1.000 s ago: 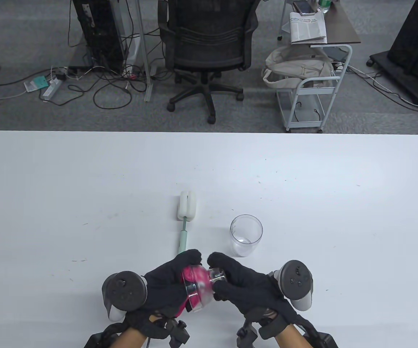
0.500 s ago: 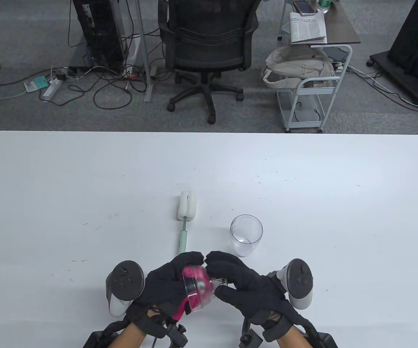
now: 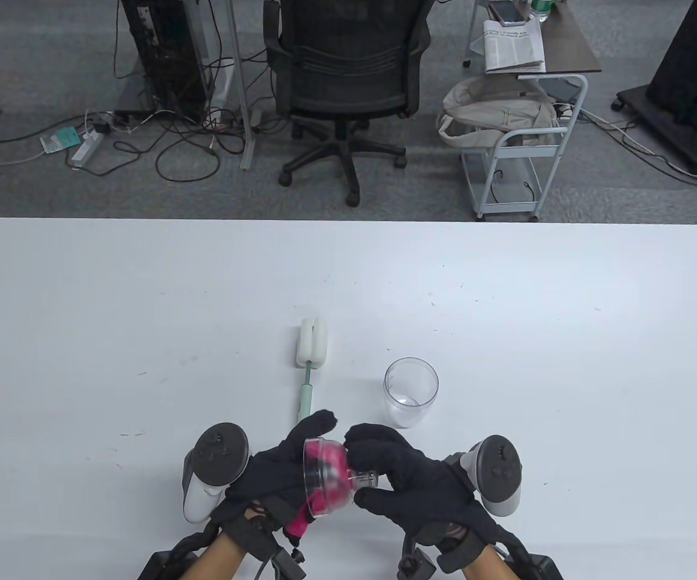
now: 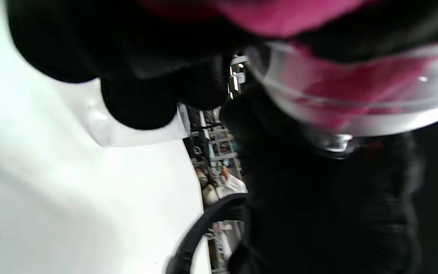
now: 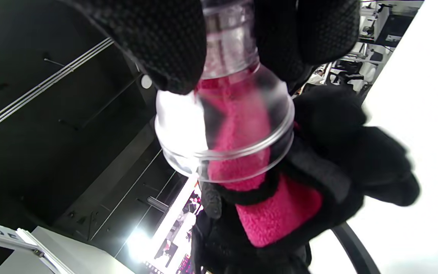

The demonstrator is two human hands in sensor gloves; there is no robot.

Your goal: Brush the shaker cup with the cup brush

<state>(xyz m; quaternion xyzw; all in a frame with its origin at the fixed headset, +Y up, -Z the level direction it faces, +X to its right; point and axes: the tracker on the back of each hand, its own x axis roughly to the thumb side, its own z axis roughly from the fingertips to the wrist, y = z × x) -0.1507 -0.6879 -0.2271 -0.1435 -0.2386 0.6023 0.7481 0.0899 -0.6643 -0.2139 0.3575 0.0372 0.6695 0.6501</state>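
Note:
The clear shaker cup [image 3: 410,393] stands upright on the white table [image 3: 142,302]. The cup brush [image 3: 312,344], with a white sponge head and pale green handle, lies left of it; the handle end runs under my left fingers. My left hand [image 3: 300,447] holds a pink cloth [image 3: 297,522] and presses it into a clear dome-shaped lid [image 3: 324,477]. My right hand [image 3: 378,465] pinches the lid by its narrow neck. The right wrist view shows the lid [image 5: 226,125] with the cloth [image 5: 276,217] pushed inside. The left wrist view shows the lid [image 4: 356,106] close up and blurred.
Both hands are near the table's front edge, lifted a little above it. Beyond the far edge stand an office chair [image 3: 348,78] and a small trolley [image 3: 523,145].
My left hand has turned at the wrist, working the pink cloth round inside the lid. My right hand has tilted the lid, so its open rim faces left. The brush and cup have not moved.

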